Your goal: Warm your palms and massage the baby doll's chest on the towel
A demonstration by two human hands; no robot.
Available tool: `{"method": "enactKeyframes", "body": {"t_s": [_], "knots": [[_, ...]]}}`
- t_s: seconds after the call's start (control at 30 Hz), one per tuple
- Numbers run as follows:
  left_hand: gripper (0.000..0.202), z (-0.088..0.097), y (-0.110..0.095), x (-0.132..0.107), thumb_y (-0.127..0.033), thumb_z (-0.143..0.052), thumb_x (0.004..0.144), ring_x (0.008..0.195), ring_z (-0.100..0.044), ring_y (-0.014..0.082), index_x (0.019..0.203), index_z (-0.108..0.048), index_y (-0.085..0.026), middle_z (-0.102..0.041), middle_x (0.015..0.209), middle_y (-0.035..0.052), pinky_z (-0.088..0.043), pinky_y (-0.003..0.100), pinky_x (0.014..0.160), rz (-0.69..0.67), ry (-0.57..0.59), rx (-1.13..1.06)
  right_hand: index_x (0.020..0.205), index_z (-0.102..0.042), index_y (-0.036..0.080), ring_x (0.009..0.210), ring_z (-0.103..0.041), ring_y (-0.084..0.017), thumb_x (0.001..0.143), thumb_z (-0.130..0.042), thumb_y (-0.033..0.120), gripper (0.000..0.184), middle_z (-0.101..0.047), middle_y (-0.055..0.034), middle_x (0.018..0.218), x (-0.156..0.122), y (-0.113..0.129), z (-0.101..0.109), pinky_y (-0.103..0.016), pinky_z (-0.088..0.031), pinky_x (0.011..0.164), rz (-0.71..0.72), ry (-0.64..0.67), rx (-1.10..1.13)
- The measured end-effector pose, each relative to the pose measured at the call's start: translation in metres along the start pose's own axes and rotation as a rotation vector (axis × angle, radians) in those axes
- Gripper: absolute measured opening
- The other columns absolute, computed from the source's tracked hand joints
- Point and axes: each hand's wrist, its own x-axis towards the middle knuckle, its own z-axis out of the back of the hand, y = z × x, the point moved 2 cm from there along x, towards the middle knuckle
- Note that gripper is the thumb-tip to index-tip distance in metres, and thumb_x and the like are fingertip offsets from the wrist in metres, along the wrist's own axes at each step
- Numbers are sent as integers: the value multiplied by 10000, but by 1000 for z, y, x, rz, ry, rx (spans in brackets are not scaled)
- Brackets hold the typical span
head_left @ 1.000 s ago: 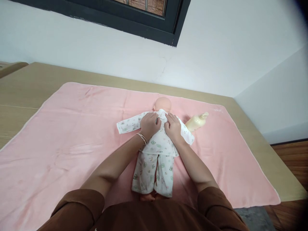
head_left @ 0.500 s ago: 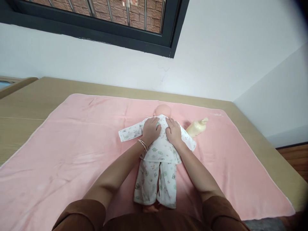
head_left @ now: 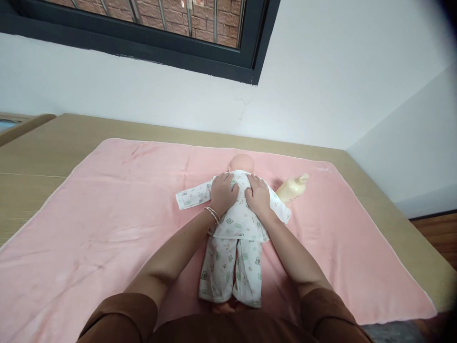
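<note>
Hands flat and unclenched on the patterned top of a doll, bottle nearby.

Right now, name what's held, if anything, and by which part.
Nothing appears gripped: left hand and right hand rest on the patterned shirt near its collar.

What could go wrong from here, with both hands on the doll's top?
The bottle lies close by a sleeve, so the right hand, sweeping outward, might knock it rolling. The patterned top looks loose and could bunch under the left hand. The pink blanket is creased and might drag if pushed.
</note>
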Motion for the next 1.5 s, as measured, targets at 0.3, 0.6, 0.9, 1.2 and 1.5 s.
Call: {"method": "enactKeyframes", "body": {"t_s": [0.3, 0.6, 0.9, 1.2, 1.5], "knots": [[277, 2, -4, 0, -176, -466, 856, 1064, -621, 265, 1056, -658, -167, -695, 1082, 120, -487, 418, 961, -136, 7, 3, 1218, -650, 165, 1231, -567, -247, 879, -417, 166, 412, -655, -99, 1268, -6, 1, -1, -432, -412, 1093, 69, -143, 48], [394, 0, -1, 5, -177, -447, 840, 1135, -566, 292, 1197, -600, -114, -646, 1185, 154, -430, 460, 1034, -87, 75, 4, 1383, -515, 133, 1319, -473, -307, 891, -409, 197, 508, -535, -127, 1419, -1, -1, 0, -503, -355, 1114, 1, -3, 30], [288, 4, -4, 1, -152, -471, 828, 1038, -598, 252, 1049, -654, -156, -687, 1064, 111, -479, 398, 956, -145, 22, -57, 1185, -688, 174, 1235, -574, -256, 881, -462, 230, 382, -669, -87, 1257, -9, 1, -1, -432, -391, 1108, 10, -161, 63], [402, 2, -4, 8, -191, -461, 839, 1134, -569, 287, 1217, -589, -147, -643, 1188, 142, -443, 456, 1000, -170, 130, -15, 1377, -534, 156, 1340, -463, -300, 891, -412, 190, 502, -541, -108, 1417, -1, -1, 0, -512, -350, 1119, 15, 2, 46], [247, 5, -6, 0, -193, -515, 832, 1058, -616, 254, 1018, -676, -181, -705, 1071, 100, -488, 418, 964, -142, 5, -61, 1090, -726, 185, 1174, -622, -233, 875, -469, 233, 339, -710, -76, 1174, -12, 1, -1, -430, -426, 1093, 2, -261, 85]]}}
